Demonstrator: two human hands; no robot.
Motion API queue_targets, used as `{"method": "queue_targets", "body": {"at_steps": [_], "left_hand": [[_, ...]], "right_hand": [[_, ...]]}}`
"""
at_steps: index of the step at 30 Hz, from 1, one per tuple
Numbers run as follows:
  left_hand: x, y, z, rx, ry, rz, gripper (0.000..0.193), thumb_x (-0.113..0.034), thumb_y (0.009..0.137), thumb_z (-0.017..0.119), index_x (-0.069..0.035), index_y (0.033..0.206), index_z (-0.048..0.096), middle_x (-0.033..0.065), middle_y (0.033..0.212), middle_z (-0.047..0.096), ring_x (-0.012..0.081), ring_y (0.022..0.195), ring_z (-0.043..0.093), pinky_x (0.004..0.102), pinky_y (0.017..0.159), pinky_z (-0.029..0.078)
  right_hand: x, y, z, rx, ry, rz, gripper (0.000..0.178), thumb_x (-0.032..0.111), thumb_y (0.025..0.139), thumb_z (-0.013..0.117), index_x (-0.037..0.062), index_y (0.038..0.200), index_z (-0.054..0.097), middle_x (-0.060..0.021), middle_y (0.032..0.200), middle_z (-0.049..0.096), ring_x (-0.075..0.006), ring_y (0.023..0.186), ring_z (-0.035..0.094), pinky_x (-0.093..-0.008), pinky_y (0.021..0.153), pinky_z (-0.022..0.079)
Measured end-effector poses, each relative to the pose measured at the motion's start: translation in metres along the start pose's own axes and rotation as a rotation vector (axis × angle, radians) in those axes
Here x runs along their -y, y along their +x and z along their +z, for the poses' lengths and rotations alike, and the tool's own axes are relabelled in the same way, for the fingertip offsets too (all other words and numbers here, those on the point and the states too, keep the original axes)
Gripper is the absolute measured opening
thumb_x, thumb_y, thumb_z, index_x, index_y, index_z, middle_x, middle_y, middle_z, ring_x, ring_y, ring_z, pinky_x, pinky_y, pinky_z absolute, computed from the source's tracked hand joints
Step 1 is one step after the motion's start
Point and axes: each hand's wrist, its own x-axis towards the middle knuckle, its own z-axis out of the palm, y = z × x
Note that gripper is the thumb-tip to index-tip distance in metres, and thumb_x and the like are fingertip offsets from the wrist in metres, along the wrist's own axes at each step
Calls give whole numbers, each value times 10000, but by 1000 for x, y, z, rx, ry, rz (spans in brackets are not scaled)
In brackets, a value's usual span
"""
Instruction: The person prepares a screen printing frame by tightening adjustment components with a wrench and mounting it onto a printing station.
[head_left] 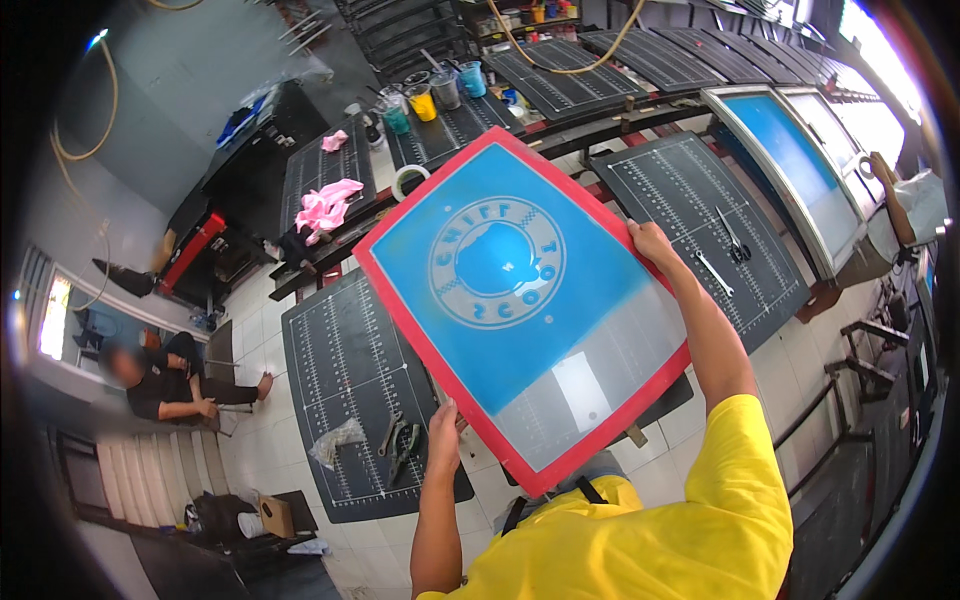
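Observation:
A silk-screen printing frame (520,350) with a red border is tilted in front of me. Its mesh is blue, with a round lettered design in the middle and a bare pale strip at the near end. My left hand (445,438) is closed on its lower left edge, and my right hand (652,243) grips its right edge. Under the frame, the black gridded boards are partly hidden. On the left board (330,400) lie a wrench (388,434), dark pliers-like tools (405,455) and a clear plastic bag (338,440). Scissors (736,240) and another wrench (714,272) rest on the right board (690,190).
Cups of ink, including a yellow one (422,103), and a tape roll (410,182) stand beyond. Pink cloth (328,205) lies at the far left. Framed screens (780,150) lean at the right beside another person's arm (890,200). A person (165,380) sits at the left.

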Motion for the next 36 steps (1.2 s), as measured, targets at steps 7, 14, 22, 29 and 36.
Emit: {"method": "queue_targets", "body": {"at_steps": [7,14,22,29,36], "left_hand": [[-34,-23,29,-88,0,189,474,-388,1012,458,8,1250,560,82,1134,643,182,1046,600,343,923,450],[-129,-76,43,-49,-45,576,634,-530,1011,357,-5,1348,469,115,1298,548,213,1180,525,398,1019,391],[-225,-130,39,51,-331,505,1068,-832,850,168,48,1445,281,178,1467,351,292,1383,285,543,1132,125],[-240,-119,-1,153,-468,464,974,-745,849,386,23,1440,304,166,1522,262,334,1453,146,623,1123,80],[-217,-65,-19,534,-374,568,432,-343,1014,408,8,1201,575,145,1061,666,239,966,650,415,860,534]], "right_hand": [[28,-7,-50,-84,-50,-173,601,462,969,439,-93,967,669,-319,1041,641,-403,1053,623,-449,919,445],[99,-43,-164,-385,395,-497,600,472,1001,396,-69,907,638,-234,843,646,-299,797,595,-440,758,432],[118,-95,-205,-323,534,-889,450,371,1041,405,-32,931,572,-78,783,505,-186,695,476,-356,659,403],[125,-77,-194,170,594,-872,330,336,1043,427,65,1076,613,39,794,531,-75,727,488,-249,657,407],[86,-66,-199,735,994,-367,392,194,969,529,0,1309,517,-126,1176,608,-191,1026,598,-305,895,481]]}}
